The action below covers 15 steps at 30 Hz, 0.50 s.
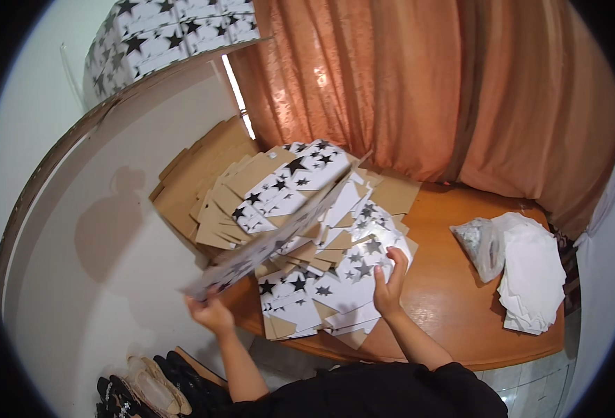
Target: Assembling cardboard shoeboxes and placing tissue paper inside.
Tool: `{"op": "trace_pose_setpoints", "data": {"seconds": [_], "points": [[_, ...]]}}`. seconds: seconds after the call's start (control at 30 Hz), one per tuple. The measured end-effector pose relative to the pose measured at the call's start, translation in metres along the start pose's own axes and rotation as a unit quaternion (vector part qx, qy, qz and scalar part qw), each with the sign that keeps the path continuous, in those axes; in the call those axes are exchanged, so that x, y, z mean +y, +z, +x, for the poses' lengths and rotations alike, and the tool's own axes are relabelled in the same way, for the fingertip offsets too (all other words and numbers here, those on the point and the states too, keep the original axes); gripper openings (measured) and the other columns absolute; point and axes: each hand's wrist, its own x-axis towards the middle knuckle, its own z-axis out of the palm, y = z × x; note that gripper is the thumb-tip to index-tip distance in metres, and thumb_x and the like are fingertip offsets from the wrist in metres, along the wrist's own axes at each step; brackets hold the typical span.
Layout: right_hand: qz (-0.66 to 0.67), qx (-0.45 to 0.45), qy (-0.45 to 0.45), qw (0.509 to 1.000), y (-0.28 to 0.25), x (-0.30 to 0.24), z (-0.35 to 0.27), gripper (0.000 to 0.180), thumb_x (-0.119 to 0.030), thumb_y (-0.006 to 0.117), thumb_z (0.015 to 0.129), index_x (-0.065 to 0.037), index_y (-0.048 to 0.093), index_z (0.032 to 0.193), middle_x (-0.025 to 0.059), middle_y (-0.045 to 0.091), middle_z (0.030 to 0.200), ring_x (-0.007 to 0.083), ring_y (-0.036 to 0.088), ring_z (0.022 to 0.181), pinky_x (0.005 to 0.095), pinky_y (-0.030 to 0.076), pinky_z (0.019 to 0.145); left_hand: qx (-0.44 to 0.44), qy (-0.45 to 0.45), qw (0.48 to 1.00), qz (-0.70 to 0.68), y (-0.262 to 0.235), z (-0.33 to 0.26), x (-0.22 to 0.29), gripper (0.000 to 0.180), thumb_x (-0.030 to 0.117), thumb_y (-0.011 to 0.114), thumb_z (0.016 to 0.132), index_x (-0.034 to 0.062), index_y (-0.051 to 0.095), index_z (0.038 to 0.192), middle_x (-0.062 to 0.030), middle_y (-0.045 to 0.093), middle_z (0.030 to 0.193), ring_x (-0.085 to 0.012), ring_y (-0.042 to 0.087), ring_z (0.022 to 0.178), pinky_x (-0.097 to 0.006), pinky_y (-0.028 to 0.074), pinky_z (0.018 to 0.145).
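Note:
My left hand (212, 313) is closed on the near corner of a flat star-printed cardboard box blank (248, 259). The blank is tilted up on edge, slightly blurred, and slants from my left hand toward the far curtain. Beneath it lies a loose pile of cardboard blanks (299, 284), white with black and grey stars on one face and plain brown on the other. My right hand (391, 284) is open, thumb and fingers apart, over the right edge of this pile. Whether its fingers touch the top blank is hard to tell.
The pile covers the left of a wooden table (447, 313). At the right lie a clear plastic bag (480, 247) of small pieces and a stack of white sheets (530, 279). Star-printed boxes (175, 35) stand on a shelf above; shoes (156, 386) sit lower left; an orange curtain (405, 83) hangs behind.

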Motion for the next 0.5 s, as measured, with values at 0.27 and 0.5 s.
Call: {"op": "trace_pose_setpoints", "data": {"seconds": [0.27, 0.5], "points": [[0.139, 0.038, 0.206, 0.968, -0.106, 0.046, 0.038, 0.056, -0.031, 0.04, 0.094, -0.001, 0.025, 0.139, 0.0178, 0.033, 0.138, 0.0275, 0.027, 0.131, 0.0388, 0.017, 0.108, -0.121, -0.176, 0.962, -0.173, 0.033, -0.014, 0.054, 0.043, 0.018, 0.06, 0.089, -0.0046, 0.044, 0.121, -0.012, 0.052, 0.12, -0.0185, 0.047, 0.112, -0.032, 0.032, 0.1], [0.222, 0.042, 0.326, 0.918, -0.191, 0.046, 0.033, 0.057, -0.039, 0.038, 0.096, -0.008, 0.022, 0.141, 0.0091, 0.034, 0.138, 0.0197, 0.03, 0.129, 0.0372, 0.025, 0.104, -0.205, -0.272, 0.911, -0.234, 0.091, -0.096, 0.065, 0.041, 0.017, 0.06, 0.089, -0.0015, 0.044, 0.121, -0.0105, 0.054, 0.118, -0.0173, 0.051, 0.107, -0.031, 0.036, 0.095]]}}
